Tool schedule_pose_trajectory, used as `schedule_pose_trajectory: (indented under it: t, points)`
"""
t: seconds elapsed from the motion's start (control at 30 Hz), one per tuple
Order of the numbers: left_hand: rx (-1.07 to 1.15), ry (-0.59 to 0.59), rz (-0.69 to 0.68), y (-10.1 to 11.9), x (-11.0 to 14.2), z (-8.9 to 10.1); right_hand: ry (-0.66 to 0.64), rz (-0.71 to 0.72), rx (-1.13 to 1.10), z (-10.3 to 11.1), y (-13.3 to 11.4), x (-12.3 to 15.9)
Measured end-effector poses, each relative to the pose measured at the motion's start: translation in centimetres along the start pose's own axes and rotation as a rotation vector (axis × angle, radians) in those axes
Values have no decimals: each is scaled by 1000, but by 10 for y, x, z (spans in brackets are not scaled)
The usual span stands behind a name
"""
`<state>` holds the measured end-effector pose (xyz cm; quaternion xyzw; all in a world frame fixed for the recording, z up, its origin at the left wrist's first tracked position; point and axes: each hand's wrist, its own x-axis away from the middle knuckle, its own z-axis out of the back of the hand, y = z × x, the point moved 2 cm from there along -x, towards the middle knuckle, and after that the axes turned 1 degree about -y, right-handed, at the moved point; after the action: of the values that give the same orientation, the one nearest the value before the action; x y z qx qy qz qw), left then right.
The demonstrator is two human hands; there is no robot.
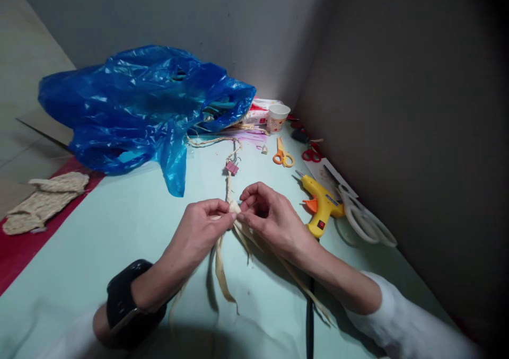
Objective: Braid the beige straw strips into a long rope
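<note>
A pale braid (229, 188) of dried, husk-like strips runs down the middle of the table, and a pink binder clip (231, 167) grips it farther back. Its lower end is pinched between the thumb and fingers of my left hand (202, 222). From the other side my right hand (270, 216) pinches the same spot, thumb against the strips. Loose strips (221, 274) hang toward me below both hands, and one long strip (296, 277) passes under my right forearm. My fingertips partly hide where the strips cross.
A blue plastic bag (139, 104) fills the back left, with a woven straw piece (47, 200) nearer. On the right lie a yellow glue gun (324, 202), white-handled scissors (363, 218), orange scissors (282, 155) and red-handled scissors (312, 155). A paper cup (278, 117) stands behind them, near the wall.
</note>
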<state>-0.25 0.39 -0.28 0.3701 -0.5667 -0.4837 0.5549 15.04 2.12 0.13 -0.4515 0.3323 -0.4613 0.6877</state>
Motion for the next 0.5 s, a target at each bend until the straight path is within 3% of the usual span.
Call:
schedule_pose_trajectory:
  t: [0.33, 0.5]
  points:
    - [-50, 47, -12, 0, 1, -2, 11, -24, -184, -10, -7, 2]
    - [18, 57, 24, -4, -1, -2, -62, -7, -421, 11, -29, 9]
